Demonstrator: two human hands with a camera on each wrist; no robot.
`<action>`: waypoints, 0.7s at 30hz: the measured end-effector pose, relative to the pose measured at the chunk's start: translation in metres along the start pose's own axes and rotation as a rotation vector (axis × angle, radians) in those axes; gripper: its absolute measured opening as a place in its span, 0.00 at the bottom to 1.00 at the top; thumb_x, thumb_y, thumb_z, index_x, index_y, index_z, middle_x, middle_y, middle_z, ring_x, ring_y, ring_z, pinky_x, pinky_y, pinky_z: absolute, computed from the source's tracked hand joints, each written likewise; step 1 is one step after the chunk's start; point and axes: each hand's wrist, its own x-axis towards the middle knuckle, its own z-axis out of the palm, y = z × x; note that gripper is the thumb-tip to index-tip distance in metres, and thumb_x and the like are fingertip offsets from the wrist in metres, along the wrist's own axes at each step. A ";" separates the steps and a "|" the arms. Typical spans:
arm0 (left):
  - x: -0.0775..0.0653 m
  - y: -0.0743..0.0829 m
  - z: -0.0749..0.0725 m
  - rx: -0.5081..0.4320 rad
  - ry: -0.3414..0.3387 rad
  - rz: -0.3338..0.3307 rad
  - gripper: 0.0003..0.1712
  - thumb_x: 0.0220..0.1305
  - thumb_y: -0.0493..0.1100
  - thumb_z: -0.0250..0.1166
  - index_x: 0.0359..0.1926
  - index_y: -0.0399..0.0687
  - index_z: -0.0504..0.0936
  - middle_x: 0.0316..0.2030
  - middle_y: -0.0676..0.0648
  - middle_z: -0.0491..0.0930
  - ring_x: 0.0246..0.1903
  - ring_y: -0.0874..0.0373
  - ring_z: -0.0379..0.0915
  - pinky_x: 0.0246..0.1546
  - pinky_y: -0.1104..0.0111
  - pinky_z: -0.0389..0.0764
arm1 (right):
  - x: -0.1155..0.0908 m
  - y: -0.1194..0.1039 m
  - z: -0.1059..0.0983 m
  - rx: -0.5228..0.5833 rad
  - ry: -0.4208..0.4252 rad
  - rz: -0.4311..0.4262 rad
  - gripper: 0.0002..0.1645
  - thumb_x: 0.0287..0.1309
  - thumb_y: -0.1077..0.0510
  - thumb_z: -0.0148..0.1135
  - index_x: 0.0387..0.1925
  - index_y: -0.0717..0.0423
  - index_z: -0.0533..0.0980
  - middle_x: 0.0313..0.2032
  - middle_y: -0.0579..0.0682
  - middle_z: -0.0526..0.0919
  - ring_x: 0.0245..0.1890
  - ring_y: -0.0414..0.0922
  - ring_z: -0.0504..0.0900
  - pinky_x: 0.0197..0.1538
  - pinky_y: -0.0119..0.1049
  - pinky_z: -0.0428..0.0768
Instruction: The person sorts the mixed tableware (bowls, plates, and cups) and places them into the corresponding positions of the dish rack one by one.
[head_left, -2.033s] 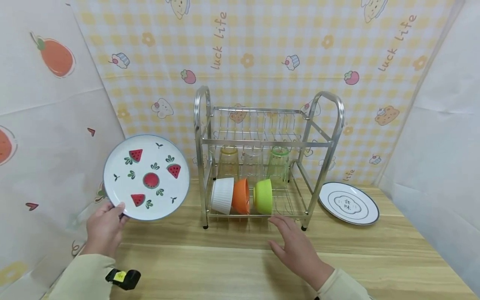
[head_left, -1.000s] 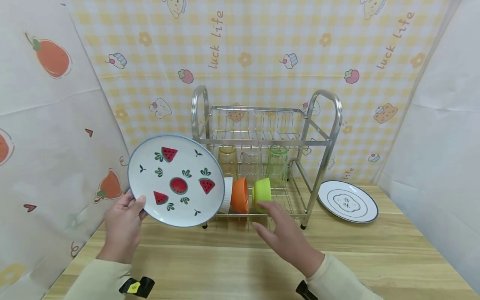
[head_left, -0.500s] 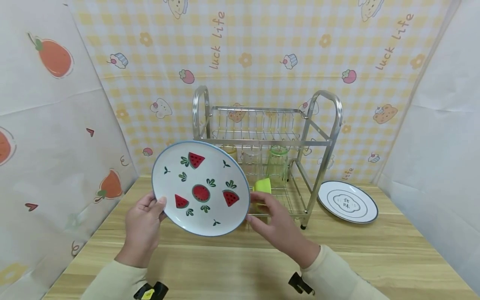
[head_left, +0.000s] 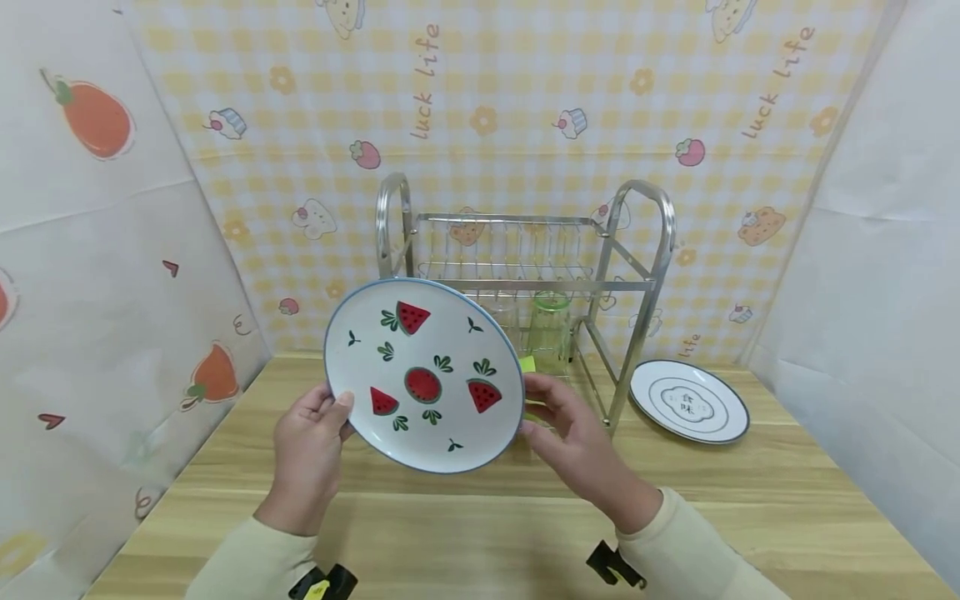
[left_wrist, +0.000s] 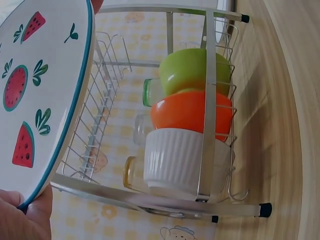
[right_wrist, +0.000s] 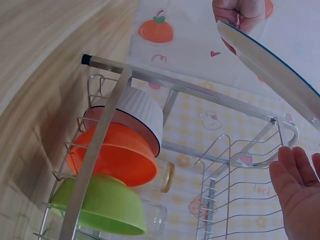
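A round white plate (head_left: 450, 350) with watermelon drawings and a blue rim is held up in front of the rack, tilted, its painted face towards me. My left hand (head_left: 311, 446) grips its lower left rim, thumb on the face. My right hand (head_left: 581, 446) is at the right rim in the head view, fingertips and thumb close to the edge. In the right wrist view its fingers (right_wrist: 295, 172) look fairly straight; whether they touch the plate cannot be told. The metal dish rack (head_left: 540, 285) stands behind, its upper slotted tier bare of dishes.
On the rack's lower tier are a white bowl (left_wrist: 172, 157), an orange bowl (left_wrist: 182, 112) and a green bowl (left_wrist: 187, 72), mostly hidden by the plate in the head view. Upturned glasses (head_left: 550, 333) stand behind them. Another white plate (head_left: 690, 402) lies right of the rack.
My left hand has carried the watermelon plate rightwards from the left side to before the rack. My right hand first came left to the plate's right edge, then shifted slightly right with it.
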 end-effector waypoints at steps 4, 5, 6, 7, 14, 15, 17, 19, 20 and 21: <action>0.000 -0.001 0.005 -0.020 0.002 0.006 0.21 0.72 0.33 0.52 0.63 0.29 0.68 0.59 0.31 0.72 0.41 0.71 0.79 0.43 0.74 0.80 | -0.001 -0.003 -0.001 0.009 -0.014 -0.017 0.24 0.59 0.73 0.51 0.58 0.72 0.66 0.53 0.65 0.75 0.53 0.40 0.75 0.57 0.32 0.75; 0.000 -0.002 0.006 -0.021 0.000 0.008 0.21 0.72 0.33 0.52 0.63 0.29 0.68 0.59 0.31 0.72 0.41 0.71 0.79 0.43 0.74 0.80 | -0.001 -0.004 -0.001 0.008 -0.015 -0.008 0.24 0.60 0.72 0.51 0.58 0.72 0.66 0.53 0.64 0.75 0.52 0.41 0.76 0.56 0.33 0.76; 0.000 -0.002 0.007 -0.024 -0.001 0.010 0.21 0.71 0.33 0.52 0.63 0.28 0.68 0.59 0.32 0.72 0.41 0.71 0.79 0.42 0.74 0.80 | 0.000 -0.005 -0.001 0.006 -0.016 0.003 0.24 0.60 0.72 0.51 0.59 0.71 0.66 0.53 0.64 0.75 0.51 0.42 0.76 0.55 0.34 0.76; 0.000 -0.003 0.008 -0.027 -0.003 0.013 0.21 0.71 0.32 0.52 0.63 0.28 0.68 0.59 0.32 0.72 0.41 0.71 0.79 0.42 0.74 0.81 | 0.000 -0.006 -0.001 0.003 -0.018 0.014 0.24 0.61 0.71 0.52 0.59 0.70 0.66 0.53 0.63 0.75 0.51 0.42 0.77 0.55 0.34 0.77; -0.003 -0.006 0.016 0.002 -0.038 0.005 0.21 0.71 0.33 0.54 0.62 0.29 0.69 0.59 0.34 0.73 0.41 0.71 0.79 0.43 0.75 0.80 | 0.001 -0.005 -0.002 -0.006 -0.002 0.043 0.23 0.63 0.70 0.53 0.60 0.69 0.66 0.50 0.65 0.78 0.46 0.46 0.82 0.45 0.38 0.83; -0.003 -0.006 0.017 0.010 -0.045 0.004 0.21 0.71 0.33 0.54 0.62 0.30 0.69 0.59 0.34 0.73 0.42 0.71 0.79 0.43 0.75 0.80 | 0.001 -0.005 -0.002 -0.001 0.001 0.047 0.24 0.64 0.70 0.53 0.61 0.69 0.66 0.50 0.65 0.79 0.45 0.47 0.82 0.44 0.39 0.83; -0.004 -0.006 0.020 0.013 -0.056 0.000 0.21 0.71 0.33 0.54 0.62 0.30 0.70 0.59 0.34 0.74 0.42 0.71 0.79 0.43 0.75 0.80 | 0.001 -0.004 -0.003 0.015 0.011 0.062 0.25 0.64 0.70 0.53 0.62 0.68 0.65 0.51 0.67 0.78 0.46 0.48 0.83 0.43 0.41 0.84; -0.005 -0.005 0.023 0.010 -0.061 -0.005 0.20 0.71 0.33 0.54 0.62 0.30 0.70 0.58 0.35 0.74 0.42 0.70 0.79 0.43 0.74 0.80 | 0.001 -0.004 -0.004 0.033 0.022 0.087 0.25 0.64 0.69 0.53 0.62 0.67 0.65 0.51 0.68 0.78 0.45 0.49 0.84 0.40 0.42 0.84; -0.005 -0.005 0.025 0.007 -0.062 -0.008 0.20 0.71 0.32 0.54 0.61 0.30 0.71 0.58 0.35 0.75 0.41 0.70 0.79 0.43 0.74 0.80 | 0.001 -0.004 -0.004 0.038 0.027 0.099 0.25 0.64 0.69 0.53 0.62 0.67 0.65 0.51 0.68 0.78 0.44 0.49 0.84 0.40 0.43 0.84; -0.005 -0.005 0.026 0.003 -0.063 -0.011 0.20 0.70 0.32 0.54 0.61 0.30 0.71 0.58 0.35 0.75 0.41 0.70 0.79 0.43 0.74 0.80 | 0.001 -0.005 -0.005 0.044 0.031 0.113 0.26 0.64 0.69 0.53 0.63 0.66 0.64 0.51 0.69 0.78 0.44 0.49 0.84 0.39 0.43 0.84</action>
